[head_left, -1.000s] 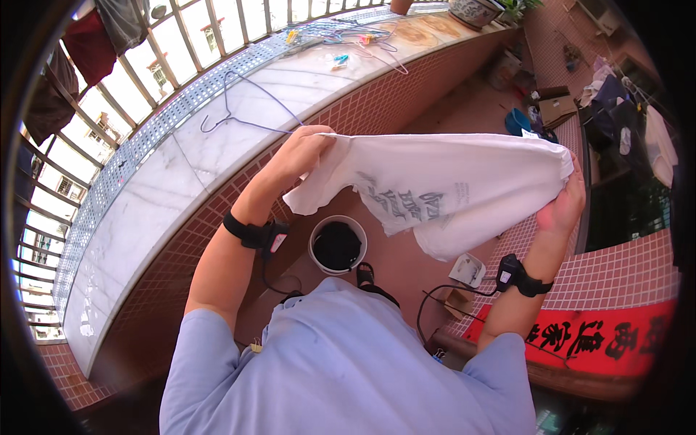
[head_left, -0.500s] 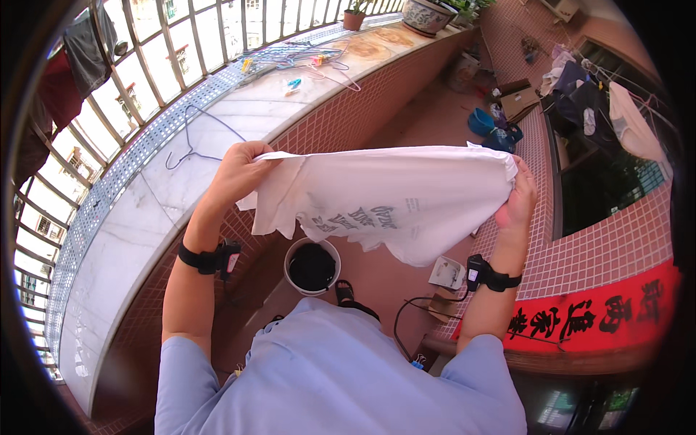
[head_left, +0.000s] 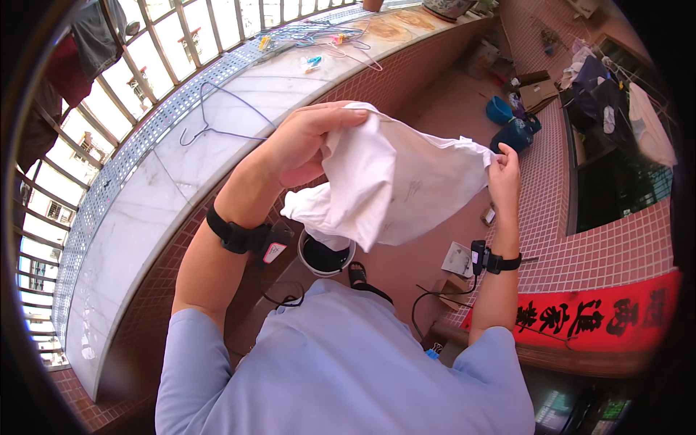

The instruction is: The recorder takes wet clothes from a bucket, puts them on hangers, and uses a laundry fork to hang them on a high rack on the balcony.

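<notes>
Left hand: left hand (head_left: 308, 141) clenches the left end of the crumpled white cloth garment (head_left: 395, 181).
Right hand: right hand (head_left: 504, 174) pinches its right edge.
Garment: held up above the white round bucket (head_left: 326, 255).
Far left: thin wire hanger (head_left: 217, 119) on the marble ledge (head_left: 138, 217).

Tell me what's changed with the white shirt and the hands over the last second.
The white shirt, stretched wide between both hands a second ago, is now gathered into a bunched fold, its print mostly hidden. The left hand has turned in over the cloth, closer to the right hand. Both hands still grip it. The bucket below and the wire hanger on the marble ledge lie as before.
</notes>
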`<state>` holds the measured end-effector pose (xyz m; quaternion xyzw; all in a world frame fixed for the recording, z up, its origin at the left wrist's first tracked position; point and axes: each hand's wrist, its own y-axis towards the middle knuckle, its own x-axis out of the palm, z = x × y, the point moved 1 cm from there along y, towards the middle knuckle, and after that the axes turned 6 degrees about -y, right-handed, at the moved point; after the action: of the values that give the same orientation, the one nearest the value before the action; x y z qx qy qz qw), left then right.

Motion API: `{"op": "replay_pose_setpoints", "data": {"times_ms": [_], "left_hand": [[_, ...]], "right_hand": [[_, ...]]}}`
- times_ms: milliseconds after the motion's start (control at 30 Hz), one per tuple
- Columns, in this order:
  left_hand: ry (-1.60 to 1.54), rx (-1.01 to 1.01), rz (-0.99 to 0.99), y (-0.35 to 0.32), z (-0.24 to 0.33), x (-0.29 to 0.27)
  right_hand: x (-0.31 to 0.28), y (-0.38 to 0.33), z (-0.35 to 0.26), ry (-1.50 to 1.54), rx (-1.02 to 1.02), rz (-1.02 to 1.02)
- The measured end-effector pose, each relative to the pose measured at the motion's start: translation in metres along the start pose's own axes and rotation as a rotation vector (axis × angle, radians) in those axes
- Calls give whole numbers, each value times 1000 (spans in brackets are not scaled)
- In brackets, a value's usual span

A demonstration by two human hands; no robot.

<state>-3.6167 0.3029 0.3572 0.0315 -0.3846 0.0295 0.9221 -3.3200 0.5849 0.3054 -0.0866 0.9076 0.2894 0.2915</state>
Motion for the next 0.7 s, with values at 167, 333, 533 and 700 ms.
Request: {"op": "replay_pose_setpoints", "data": {"times_ms": [167, 333, 533, 700], "left_hand": [[33, 76, 68, 28, -9, 39], [62, 108, 88, 25, -8, 47], [57, 314, 263, 1, 18, 8], [-108, 264, 659, -22, 19, -37]], "right_hand": [[50, -99, -43, 304, -31, -694], [88, -143, -87, 554, -202, -704], [88, -114, -90, 568, 78, -759], [75, -98, -77, 400, -62, -1054]]}}
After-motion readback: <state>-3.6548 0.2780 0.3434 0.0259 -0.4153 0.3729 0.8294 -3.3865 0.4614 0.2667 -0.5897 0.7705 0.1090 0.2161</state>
